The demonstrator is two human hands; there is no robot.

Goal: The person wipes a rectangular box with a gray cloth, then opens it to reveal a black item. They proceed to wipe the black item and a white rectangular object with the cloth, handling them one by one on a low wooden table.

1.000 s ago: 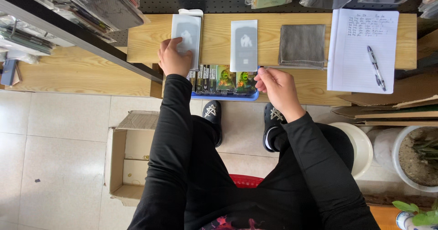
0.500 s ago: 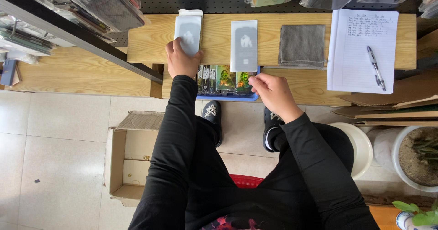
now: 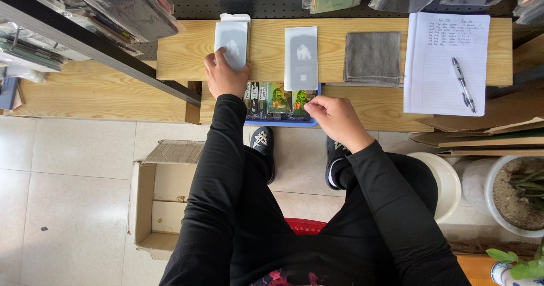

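The left hand (image 3: 224, 76), above the frame's centre, lies on the lower edge of a pale flat pouch (image 3: 231, 42) with fingers pressing it onto the wooden tabletop (image 3: 181, 59), so the pouch extends up from the fingertips toward the pegboard. The right hand (image 3: 334, 116), right of centre, pinches at the right end of a row of small colourful packets (image 3: 277, 99) in a blue tray (image 3: 283, 123), which sits between both hands. A second pale pouch (image 3: 301, 58) lies just above that tray, with a grey cloth (image 3: 372, 58), notepad (image 3: 445, 62) and pen (image 3: 463, 85) further right.
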